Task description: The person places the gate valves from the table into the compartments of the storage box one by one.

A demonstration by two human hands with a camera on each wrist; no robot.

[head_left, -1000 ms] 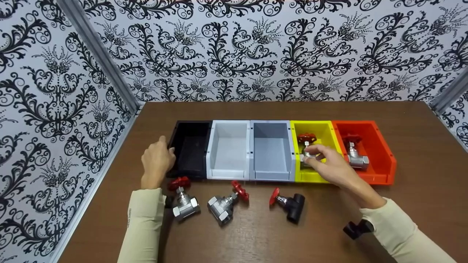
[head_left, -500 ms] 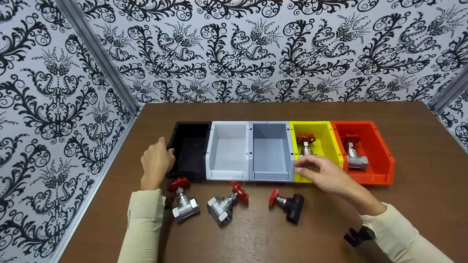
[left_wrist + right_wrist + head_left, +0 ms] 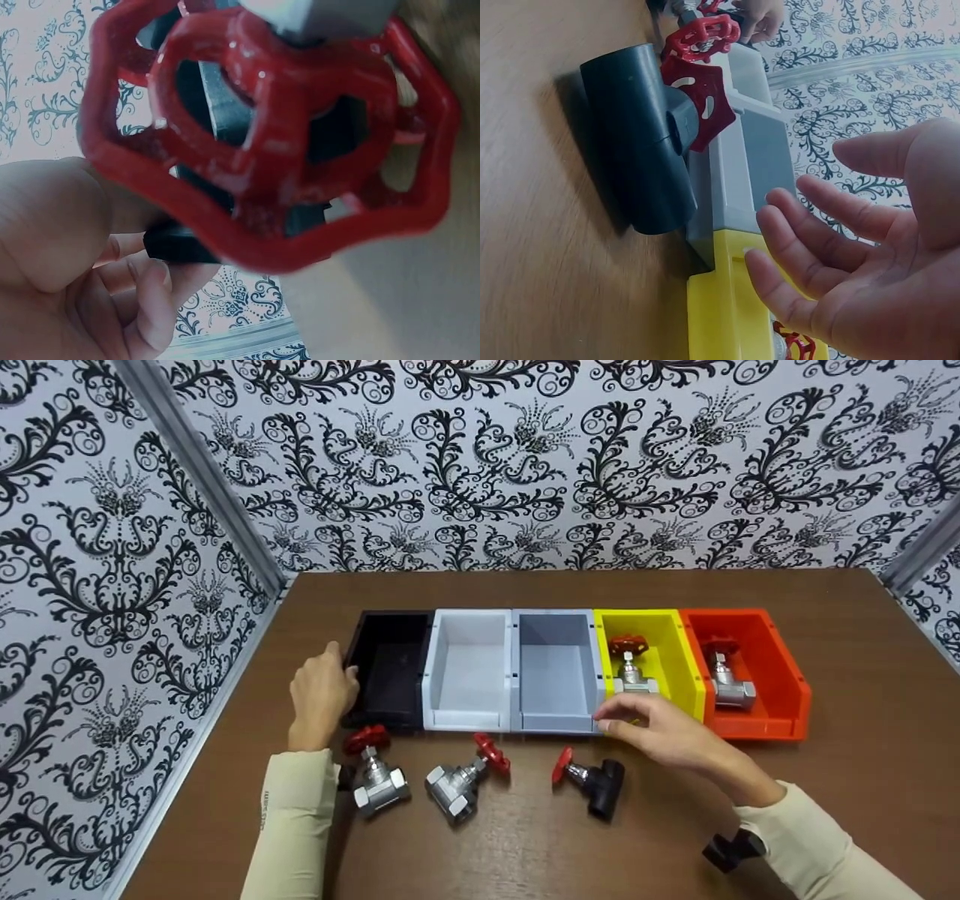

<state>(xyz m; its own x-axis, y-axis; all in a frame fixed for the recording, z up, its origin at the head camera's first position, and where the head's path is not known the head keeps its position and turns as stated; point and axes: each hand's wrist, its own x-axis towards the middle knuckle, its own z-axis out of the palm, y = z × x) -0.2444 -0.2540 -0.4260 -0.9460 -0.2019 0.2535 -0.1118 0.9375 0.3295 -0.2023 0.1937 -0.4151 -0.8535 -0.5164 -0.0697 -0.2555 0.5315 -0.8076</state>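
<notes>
Right hand (image 3: 666, 733) off yellow bin (image 3: 666, 660) valve (image 3: 631, 669)

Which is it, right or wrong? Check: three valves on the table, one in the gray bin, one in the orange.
Wrong on the gray bin: that valve sits in the yellow bin, as the head view shows. The rest stands.

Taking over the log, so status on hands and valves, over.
Left hand at black bin, grip unclear; right hand empty. Three valves on table; one each in yellow bin, orange-red bin. Right hand partly hides yellow bin.
</notes>
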